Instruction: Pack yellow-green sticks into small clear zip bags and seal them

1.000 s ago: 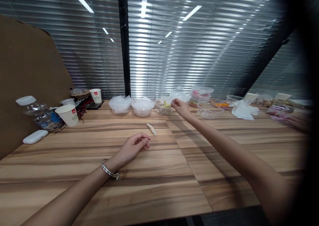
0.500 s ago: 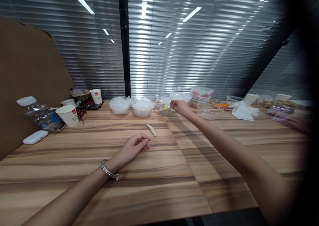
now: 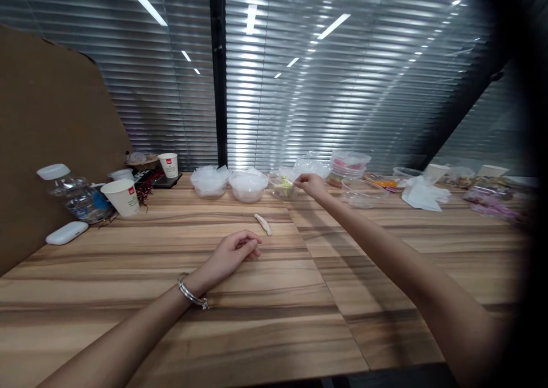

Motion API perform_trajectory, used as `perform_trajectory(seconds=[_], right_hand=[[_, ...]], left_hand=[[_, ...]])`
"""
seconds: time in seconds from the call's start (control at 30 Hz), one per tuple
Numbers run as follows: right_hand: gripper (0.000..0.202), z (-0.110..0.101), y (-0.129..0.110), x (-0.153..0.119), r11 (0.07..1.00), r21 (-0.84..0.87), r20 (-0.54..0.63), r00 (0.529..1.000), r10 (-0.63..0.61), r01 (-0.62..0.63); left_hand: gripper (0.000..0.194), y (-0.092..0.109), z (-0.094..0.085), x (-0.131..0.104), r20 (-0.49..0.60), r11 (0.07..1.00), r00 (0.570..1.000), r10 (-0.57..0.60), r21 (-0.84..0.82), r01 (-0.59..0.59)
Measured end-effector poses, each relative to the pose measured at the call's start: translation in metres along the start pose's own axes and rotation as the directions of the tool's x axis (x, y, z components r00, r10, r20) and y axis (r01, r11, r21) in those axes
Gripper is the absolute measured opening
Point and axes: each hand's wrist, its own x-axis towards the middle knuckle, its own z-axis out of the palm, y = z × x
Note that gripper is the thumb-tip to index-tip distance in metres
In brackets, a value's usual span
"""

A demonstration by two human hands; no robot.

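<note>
My right hand [image 3: 311,186] reaches to the back of the table, its fingers pinched together at the right edge of a clear bowl [image 3: 283,187] with yellow-green pieces in it. What its fingertips hold, if anything, is too small to make out. My left hand [image 3: 238,253] rests on the wood table [image 3: 274,314], fingers loosely curled together, with nothing visible in them. Just beyond its fingertips lies a small pale, elongated piece [image 3: 262,224]. Two white plastic-covered bowls, one at the left [image 3: 209,181] and one nearer the middle [image 3: 249,185], stand left of the clear bowl.
Paper cups [image 3: 121,197], a bottle [image 3: 79,197], a white case [image 3: 67,233] and a phone [image 3: 166,181] are at the left. Stacked containers [image 3: 349,165], an open clear container [image 3: 359,193], white gloves or tissue [image 3: 423,193] and purple packaging [image 3: 492,199] line the back right.
The view has shifted slightly, so the scene sits a little further right. Both hands keep nearly the same places. The hand at the far right edge no longer shows clearly.
</note>
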Motion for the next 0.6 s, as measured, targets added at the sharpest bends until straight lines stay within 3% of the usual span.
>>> perform_trajectory(seconds=[0.27,0.6], right_hand=[[0.022,0.011,0.012,0.007,0.999,0.045,-0.052,0.999,0.008,-0.006],[0.026,0.023,0.011,0.006,0.999,0.049,-0.036,0.999,-0.004,0.006]], left_hand=[[0.026,0.001,0.0,-0.001,-0.004,1.0,1.0,-0.008,0.012,0.008],[0.025,0.004,0.001,-0.001,-0.002,1.0,1.0,-0.018,0.008,0.018]])
